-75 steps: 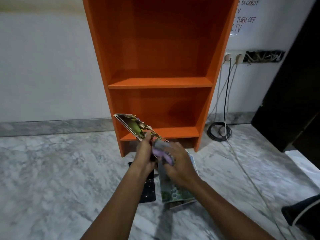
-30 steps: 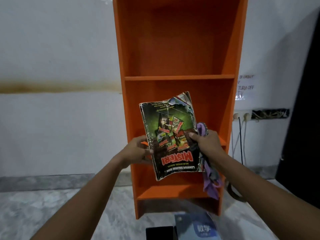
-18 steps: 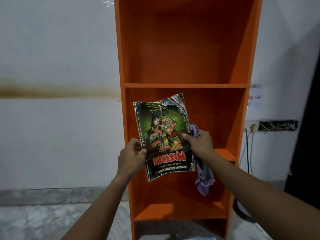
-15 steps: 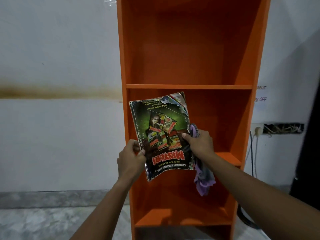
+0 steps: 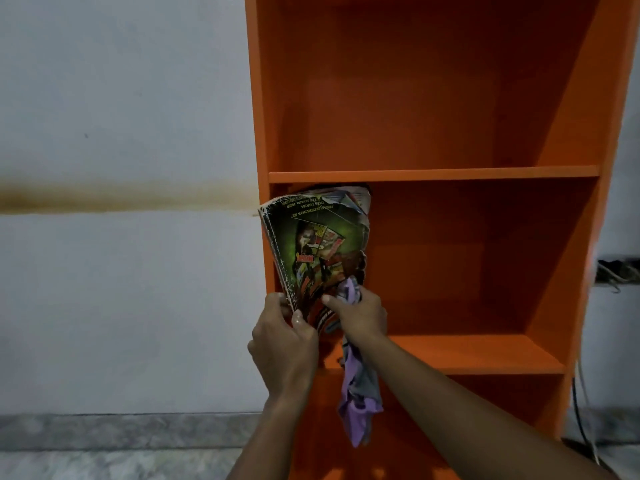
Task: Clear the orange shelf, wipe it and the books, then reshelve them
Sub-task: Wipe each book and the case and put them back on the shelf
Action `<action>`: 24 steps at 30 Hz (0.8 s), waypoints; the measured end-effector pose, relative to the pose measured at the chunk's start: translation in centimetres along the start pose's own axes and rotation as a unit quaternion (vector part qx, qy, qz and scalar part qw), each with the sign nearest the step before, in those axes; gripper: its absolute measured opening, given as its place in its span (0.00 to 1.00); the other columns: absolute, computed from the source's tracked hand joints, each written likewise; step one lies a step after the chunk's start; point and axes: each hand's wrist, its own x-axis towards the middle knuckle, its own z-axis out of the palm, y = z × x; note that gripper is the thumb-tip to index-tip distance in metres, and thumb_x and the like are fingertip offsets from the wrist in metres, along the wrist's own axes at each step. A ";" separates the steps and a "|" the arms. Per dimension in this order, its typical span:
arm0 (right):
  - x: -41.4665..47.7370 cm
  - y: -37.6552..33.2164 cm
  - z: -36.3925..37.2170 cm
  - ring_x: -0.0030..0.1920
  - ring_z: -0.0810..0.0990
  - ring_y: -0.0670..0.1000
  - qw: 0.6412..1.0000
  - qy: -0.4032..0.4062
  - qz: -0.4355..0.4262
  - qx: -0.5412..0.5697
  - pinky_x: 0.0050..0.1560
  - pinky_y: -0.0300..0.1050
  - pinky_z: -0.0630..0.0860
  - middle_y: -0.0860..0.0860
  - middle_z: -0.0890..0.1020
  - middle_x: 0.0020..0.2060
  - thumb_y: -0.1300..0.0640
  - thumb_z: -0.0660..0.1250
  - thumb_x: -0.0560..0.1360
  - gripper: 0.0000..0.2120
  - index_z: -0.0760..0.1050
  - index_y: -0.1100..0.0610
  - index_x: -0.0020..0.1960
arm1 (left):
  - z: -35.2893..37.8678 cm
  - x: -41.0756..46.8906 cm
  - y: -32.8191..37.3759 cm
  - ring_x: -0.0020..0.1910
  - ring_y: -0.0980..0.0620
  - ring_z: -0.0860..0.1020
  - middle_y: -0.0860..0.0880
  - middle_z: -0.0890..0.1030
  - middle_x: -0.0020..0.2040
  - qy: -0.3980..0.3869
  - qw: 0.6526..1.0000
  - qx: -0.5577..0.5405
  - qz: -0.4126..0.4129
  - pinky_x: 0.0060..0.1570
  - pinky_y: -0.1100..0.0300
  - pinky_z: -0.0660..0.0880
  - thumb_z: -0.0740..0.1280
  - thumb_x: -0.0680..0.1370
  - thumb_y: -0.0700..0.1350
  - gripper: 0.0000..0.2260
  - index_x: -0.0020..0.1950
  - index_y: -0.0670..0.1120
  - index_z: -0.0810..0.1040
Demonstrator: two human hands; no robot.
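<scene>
Orange shelf (image 5: 433,173): tall open unit against a pale wall (image 5: 121,133); three bare boards in view — upper, middle and part of a lower one.
Book (image 5: 318,244): worn, dog-eared paperback with a green and black cover, held upside down with printed lines inverted near its top edge; upright, tilted slightly, at the left end of the middle compartment, its top corner just under the upper board. Whether its lower edge rests on the middle board cannot be told — the hands hide it.
Left hand (image 5: 282,341): closed on the book's lower spine corner, thumb on the cover side.
Right hand (image 5: 360,313): fingers clamped on the book's lower right edge, with the cloth bunched in the same grip.
Cloth (image 5: 358,393): purple and grey rag, hanging limp from the right hand in front of the middle board's edge.
Wall: a brown horizontal stain band left of the shelf.
Floor (image 5: 104,459): grey marbled stone with a matching skirting strip.
Cables (image 5: 585,427): dark leads running down the wall right of the shelf.
</scene>
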 end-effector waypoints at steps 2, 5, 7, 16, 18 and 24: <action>1.0 0.4 1.8 0.44 0.82 0.52 1.000 -0.010 0.001 0.016 0.44 0.50 0.79 0.47 0.84 0.43 0.43 0.76 0.73 0.14 0.82 0.51 0.52 | 0.6 0.3 -0.9 0.42 0.45 0.81 0.51 0.83 0.44 -0.004 1.000 0.014 0.004 0.43 0.54 0.72 0.70 0.77 0.40 0.08 0.54 0.48 0.77; 2.5 1.3 3.7 0.44 0.83 0.55 0.999 -0.028 0.022 0.005 0.40 0.47 0.76 0.51 0.85 0.43 0.41 0.76 0.71 0.16 0.83 0.53 0.49 | 1.0 0.6 -1.1 0.45 0.45 0.83 0.49 0.85 0.47 0.003 0.999 0.031 0.011 0.45 0.57 0.71 0.70 0.77 0.40 0.10 0.57 0.46 0.80; 3.1 2.2 4.7 0.44 0.84 0.58 0.997 -0.056 0.042 -0.011 0.40 0.49 0.75 0.53 0.86 0.43 0.40 0.75 0.71 0.18 0.84 0.55 0.49 | 1.3 0.6 -0.9 0.45 0.45 0.83 0.49 0.85 0.48 0.006 0.999 0.046 0.015 0.43 0.59 0.69 0.70 0.78 0.41 0.09 0.58 0.46 0.80; 3.7 3.1 5.5 0.35 0.76 0.53 0.992 -0.109 0.056 -0.011 0.36 0.47 0.72 0.52 0.79 0.35 0.44 0.71 0.76 0.15 0.78 0.57 0.41 | 1.4 -0.5 -2.7 0.38 0.47 0.84 0.46 0.87 0.44 -0.040 0.998 0.047 0.031 0.43 0.55 0.81 0.70 0.78 0.39 0.08 0.56 0.45 0.85; 3.3 2.7 5.7 0.35 0.79 0.53 0.988 -0.123 0.076 0.061 0.40 0.50 0.79 0.53 0.80 0.34 0.49 0.73 0.77 0.13 0.78 0.56 0.38 | 1.3 -0.8 -2.7 0.35 0.48 0.83 0.46 0.87 0.41 -0.033 0.997 0.043 0.049 0.39 0.58 0.80 0.72 0.77 0.37 0.09 0.55 0.44 0.85; 2.6 1.9 6.5 0.37 0.79 0.52 0.979 -0.114 0.079 0.146 0.38 0.43 0.75 0.53 0.81 0.35 0.54 0.72 0.78 0.10 0.79 0.57 0.40 | 1.2 -0.7 -2.6 0.34 0.49 0.82 0.46 0.87 0.41 -0.028 0.999 0.038 0.019 0.37 0.62 0.74 0.71 0.78 0.39 0.10 0.57 0.45 0.86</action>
